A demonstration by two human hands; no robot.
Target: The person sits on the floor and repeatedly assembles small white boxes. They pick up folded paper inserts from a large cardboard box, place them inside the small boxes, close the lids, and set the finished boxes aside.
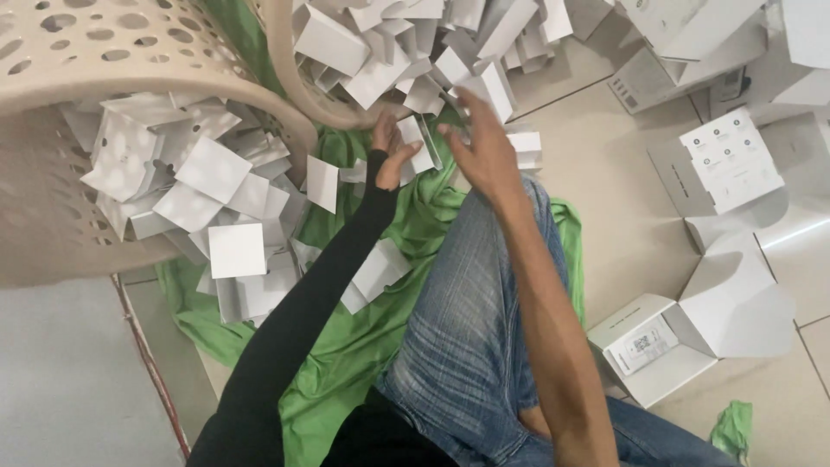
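L hand (391,154), R hand (486,147) (open), white cards (415,147)

White cards (236,250) spill from the tipped basket (104,43) at left onto the cloth (363,337); boxes (683,337) lie right.

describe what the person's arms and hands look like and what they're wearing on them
The left arm is covered by a tight black sleeve reaching to the base of the left hand, like a separate arm cover, leaving the fingers bare. The right arm is bare, with no sleeve in view. The right hand is also bare. No glove, watch or ring shows on either.
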